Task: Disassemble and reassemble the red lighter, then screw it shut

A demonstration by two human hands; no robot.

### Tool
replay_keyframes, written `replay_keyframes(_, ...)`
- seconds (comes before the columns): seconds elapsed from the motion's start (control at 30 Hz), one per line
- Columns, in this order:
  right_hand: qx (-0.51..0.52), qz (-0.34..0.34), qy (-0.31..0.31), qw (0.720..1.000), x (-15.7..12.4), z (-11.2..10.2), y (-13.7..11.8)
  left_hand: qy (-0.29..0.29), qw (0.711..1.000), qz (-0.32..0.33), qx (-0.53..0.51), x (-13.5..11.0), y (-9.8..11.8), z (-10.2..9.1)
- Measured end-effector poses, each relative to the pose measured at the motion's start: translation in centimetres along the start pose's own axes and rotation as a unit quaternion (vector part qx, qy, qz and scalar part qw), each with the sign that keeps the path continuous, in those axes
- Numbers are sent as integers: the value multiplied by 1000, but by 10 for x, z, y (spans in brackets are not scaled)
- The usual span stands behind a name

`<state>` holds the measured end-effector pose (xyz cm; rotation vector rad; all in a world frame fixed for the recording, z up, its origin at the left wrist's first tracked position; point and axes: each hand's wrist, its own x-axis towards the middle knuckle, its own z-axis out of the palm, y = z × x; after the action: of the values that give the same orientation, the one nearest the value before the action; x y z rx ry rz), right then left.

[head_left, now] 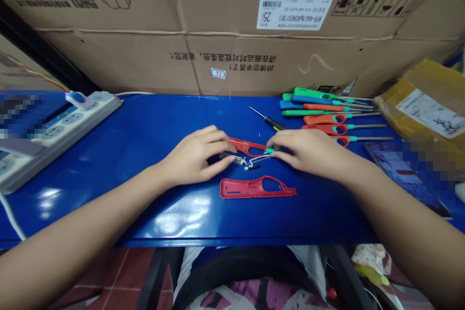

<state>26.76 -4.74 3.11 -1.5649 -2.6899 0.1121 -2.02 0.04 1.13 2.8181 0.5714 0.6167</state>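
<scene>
My left hand (pixel 199 157) is closed with thumb and fingers pinching a small clear lighter fuel tank (pixel 238 160). My right hand (pixel 312 150) pinches a turquoise lighter trigger (pixel 270 151) between thumb and fingertips. A white tube or wire (pixel 258 158) runs between the two hands, beside a small black part (pixel 254 166) low on the table. Just behind the fingertips lies one red lighter casing half (pixel 241 145), partly covered by my hands. The other red casing half (pixel 236 189), inner side up, lies nearer to me.
Several long-necked lighters (pixel 323 112) and a screwdriver (pixel 271 120) lie at the back right of the blue table (pixel 174 213). A phone (pixel 403 174) and a yellow-taped parcel (pixel 428 101) are to the right. At left stands a power strip (pixel 65 131); a large cardboard box (pixel 138 58) forms the back.
</scene>
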Motion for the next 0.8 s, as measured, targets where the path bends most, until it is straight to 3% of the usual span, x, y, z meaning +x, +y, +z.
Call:
replay_keyframes(0.17,-39,-2,78,996,-3,-6,1,-55,997,-46,15,0,-11,-1)
replay_keyframes(0.3,-25,-2,97,995,-8,2,3,-89,994,-55,19,-1,-13,6)
replay_keyframes(0.4,-23,1,90,996,-9,10,5,-84,995,-53,23,-1,-13,9)
replay_keyframes(0.6,41,23,60,997,-17,-2,14,21,1000,-2,18,1,0,0)
replay_keyframes(0.8,32,28,-27,999,-23,-2,21,-84,994,63,2,0,15,2)
